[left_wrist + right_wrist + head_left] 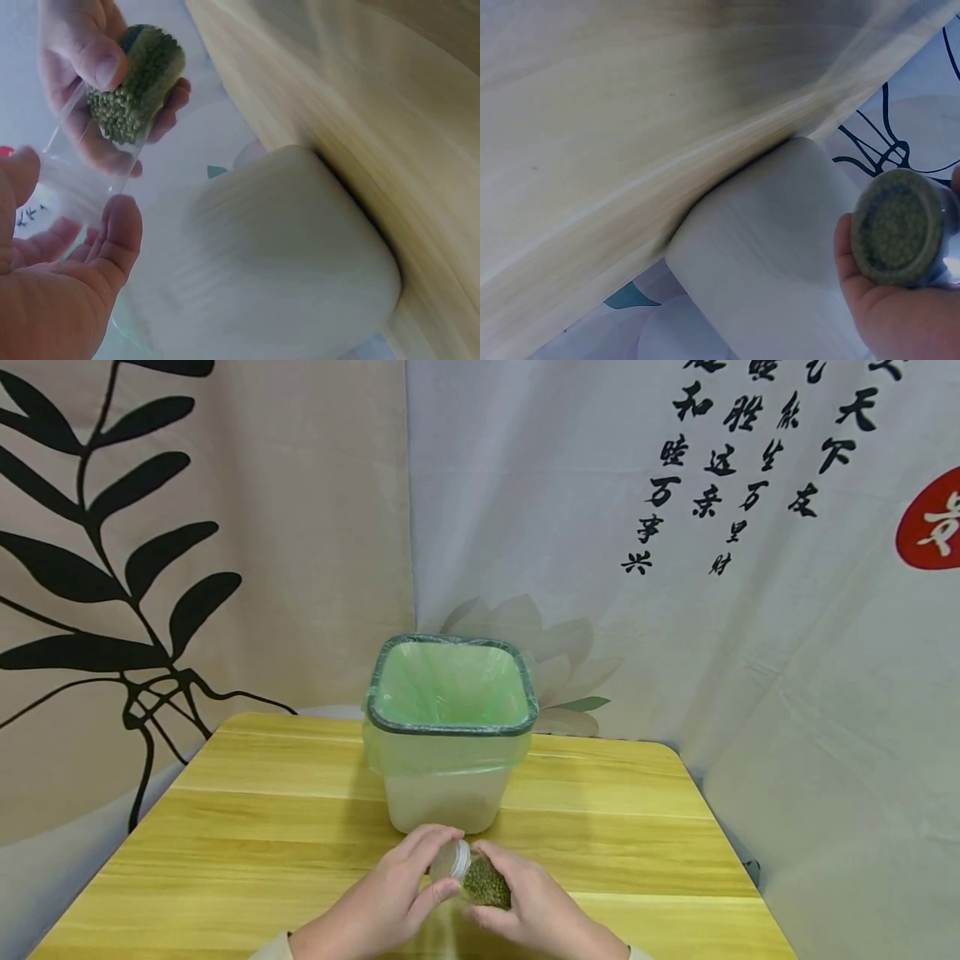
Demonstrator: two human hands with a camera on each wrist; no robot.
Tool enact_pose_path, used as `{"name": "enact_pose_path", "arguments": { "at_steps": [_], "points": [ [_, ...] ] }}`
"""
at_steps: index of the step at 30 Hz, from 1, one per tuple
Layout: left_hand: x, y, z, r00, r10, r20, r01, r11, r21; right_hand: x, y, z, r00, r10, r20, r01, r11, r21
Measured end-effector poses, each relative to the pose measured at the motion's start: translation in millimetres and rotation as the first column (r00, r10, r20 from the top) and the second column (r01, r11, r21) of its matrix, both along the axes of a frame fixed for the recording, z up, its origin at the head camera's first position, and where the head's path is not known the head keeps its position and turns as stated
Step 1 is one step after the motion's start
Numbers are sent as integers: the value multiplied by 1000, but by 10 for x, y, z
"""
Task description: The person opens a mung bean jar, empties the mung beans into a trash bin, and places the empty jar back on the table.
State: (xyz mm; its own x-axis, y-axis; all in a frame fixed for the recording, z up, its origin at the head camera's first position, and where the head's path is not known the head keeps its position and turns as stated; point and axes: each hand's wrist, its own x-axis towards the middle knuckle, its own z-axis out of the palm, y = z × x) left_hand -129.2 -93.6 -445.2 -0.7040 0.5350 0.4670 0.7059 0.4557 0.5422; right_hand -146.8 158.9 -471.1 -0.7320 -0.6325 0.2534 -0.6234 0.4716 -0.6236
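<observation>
A small clear jar [486, 883] filled partly with green beans, which look like mung beans, lies tilted on its side between the two hands, close to the table's front. My right hand [543, 906] grips the bean-filled body from the right. At the other end, my left hand [393, 889] holds the clear lid [451, 862] between thumb and fingers. In the left wrist view the beans [139, 86] are gathered toward the jar's base, leaving a see-through stretch near the lid. The right wrist view shows the round jar bottom [897, 229].
Just beyond the hands stands a white bin [442, 797] lined with a green plastic bag [450, 752], its dark rim ring [450, 729] holding the bag. The wooden table [247, 818] is bordered at the back by printed cloth [525, 527].
</observation>
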Motion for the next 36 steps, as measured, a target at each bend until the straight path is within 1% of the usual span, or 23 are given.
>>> {"name": "enact_pose_path", "arguments": {
  "at_steps": [4, 9, 13, 15, 18, 20, 21, 23, 26, 28, 30, 32, 36],
  "points": [
    [-8, 10, 4, 999, -3, 34, 1, 999, 39, 9, 2, 3, 1000, -16, -21, 16, 1000, 12],
    [-20, 12, -29, 999, -3, 34, 1, 997, 82, 9, 15, -8, 998, -26, -49, 27, 999, 27],
    [-34, 8, -51, 999, -4, 43, 0, 996, 92, 8, 22, -10, 998, -29, -57, 30, 999, 30],
    [-38, 3, -53, 998, -12, 61, 7, 996, 92, 8, 24, -8, 998, -30, -54, 32, 999, 28],
    [-30, -10, -43, 994, -19, 105, 10, 996, 91, 5, 30, -4, 999, -33, -10, 33, 999, 9],
    [-19, -21, -34, 993, -9, 121, -1, 997, 78, 2, 38, -2, 999, -33, 38, 33, 999, -11],
    [-13, -29, -30, 993, 6, 116, -14, 998, 64, -1, 43, 0, 997, -31, 66, 32, 999, -21],
    [-5, -42, -23, 996, 41, 78, -44, 999, 32, -4, 56, 1, 992, -25, 125, 30, 999, -39],
    [-8, -57, -16, 996, 86, -30, -86, 996, -11, -9, 76, 13, 982, -6, 189, 17, 998, -58],
    [-21, -64, -12, 992, 90, -94, -92, 995, -23, -14, 89, 20, 977, 7, 214, 7, 998, -65],
    [-35, -76, -6, 988, 69, -138, -73, 997, -25, -23, 101, 23, 975, 22, 221, -7, 998, -66],
    [-46, -89, 4, 986, 35, -164, -41, 999, -29, -33, 111, 20, 975, 37, 220, -24, 998, -62],
    [-58, -113, 37, 984, -39, -174, 32, 999, -41, -54, 125, 2, 974, 56, 219, -48, 998, -41]
  ]
}}
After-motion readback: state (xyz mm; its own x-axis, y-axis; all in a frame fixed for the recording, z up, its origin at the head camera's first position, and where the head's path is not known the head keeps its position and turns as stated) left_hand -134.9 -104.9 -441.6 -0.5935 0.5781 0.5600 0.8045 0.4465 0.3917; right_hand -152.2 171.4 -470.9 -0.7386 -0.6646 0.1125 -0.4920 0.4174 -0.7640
